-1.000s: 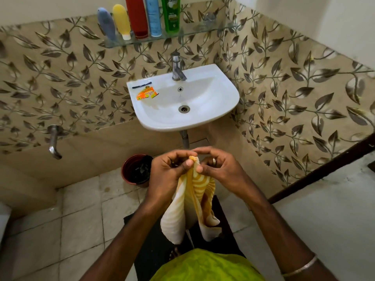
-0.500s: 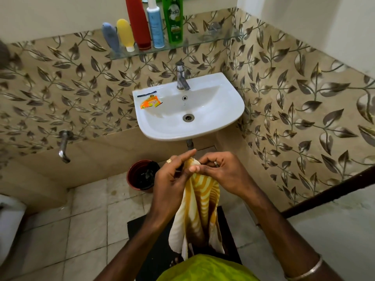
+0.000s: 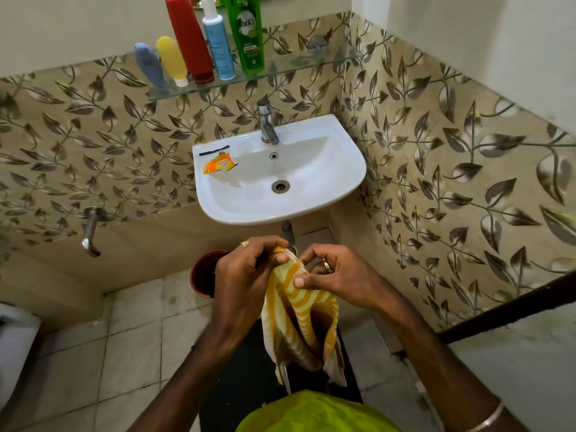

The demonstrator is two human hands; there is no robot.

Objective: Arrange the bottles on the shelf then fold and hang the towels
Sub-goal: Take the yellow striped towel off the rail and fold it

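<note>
While both hands, left hand (image 3: pixel 246 282) and right hand (image 3: pixel 339 275), are pinching the striped towel (image 3: pixel 299 319) with curled fingers, corners probably need matching squarely before folding.

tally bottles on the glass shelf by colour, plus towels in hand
Blue-grey bottle: 1
Yellow bottle: 1
Red bottle: 1
Light blue bottle: 1
Green bottle: 1
Striped towel: 1
Total: 6

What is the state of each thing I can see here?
towel: hanging, gathered at top, unfolded
left hand: grips towel top
right hand: pinches towel
bottles: five, standing on glass shelf
tap: no water running
sink: sachet on rim
</note>
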